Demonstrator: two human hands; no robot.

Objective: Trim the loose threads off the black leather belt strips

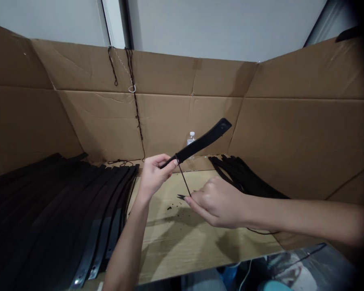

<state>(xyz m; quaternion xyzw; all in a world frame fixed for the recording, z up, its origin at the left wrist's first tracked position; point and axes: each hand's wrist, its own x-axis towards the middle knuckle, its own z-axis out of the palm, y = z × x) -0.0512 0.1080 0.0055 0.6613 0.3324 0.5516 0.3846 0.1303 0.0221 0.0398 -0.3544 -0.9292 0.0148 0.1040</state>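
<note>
My left hand (155, 174) is closed on the lower end of a black curved strap (204, 142), thumb on top. The strap slants up to the right, and a small hole shows near its far end. A dark brown cord (183, 178) loops round the strap by my left thumb. It runs taut down to my right hand (214, 202), whose fingers are pinched on it. From the same fist the small dark pointed tips of what look like thread snips (180, 197) stick out to the left; the rest is hidden in the palm.
Many black straps (79, 210) lie stacked at the left, more black straps (245, 173) at the right. Dark scraps (170, 208) dot the wooden table (166, 246). A clear bottle (191, 138) stands behind. Cords (136, 105) hang on the cardboard wall (164, 117) enclosing the table.
</note>
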